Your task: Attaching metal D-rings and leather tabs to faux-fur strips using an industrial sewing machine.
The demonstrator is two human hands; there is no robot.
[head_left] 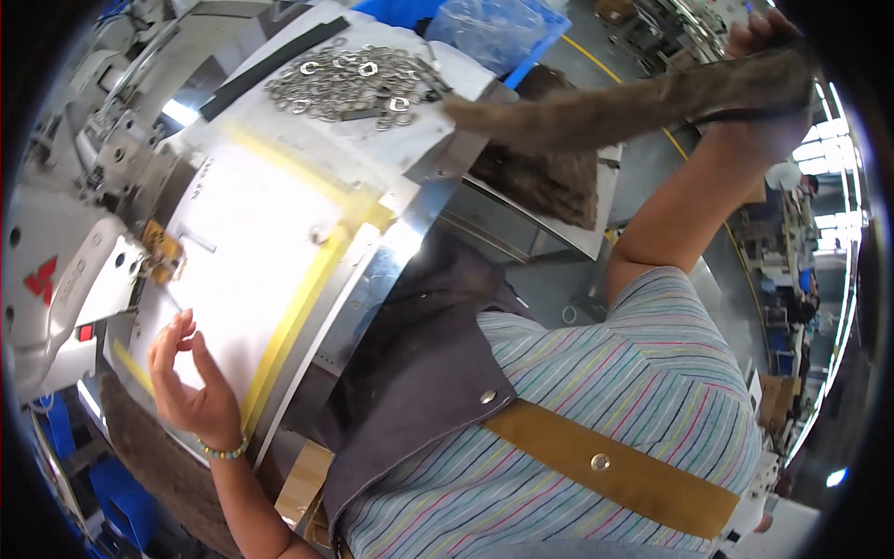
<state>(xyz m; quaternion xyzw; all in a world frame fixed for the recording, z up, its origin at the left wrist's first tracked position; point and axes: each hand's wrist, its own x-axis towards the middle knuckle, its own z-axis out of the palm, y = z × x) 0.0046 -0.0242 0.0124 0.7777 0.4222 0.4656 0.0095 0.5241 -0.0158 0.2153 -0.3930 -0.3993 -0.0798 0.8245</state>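
My left hand (191,382), with a beaded bracelet at its wrist, is over the white work surface (270,252) beside the sewing machine's needle area (166,256). Its fingers are partly curled and apart, with nothing in them. Raised at the upper right, my right hand (768,121) grips a long brown furry fabric piece (624,102), which stretches leftward and is slightly blurred. The fabric hides part of that hand. A small grey metal strip (197,240) lies on the white surface near the machine.
Many metal rings (345,88) are heaped on the far part of the table, by a black bar (270,67). Behind stands a blue bin (549,37) with clear plastic. More brown furry fabric (545,186) lies on a side stand, and another piece (158,466) hangs at the lower left.
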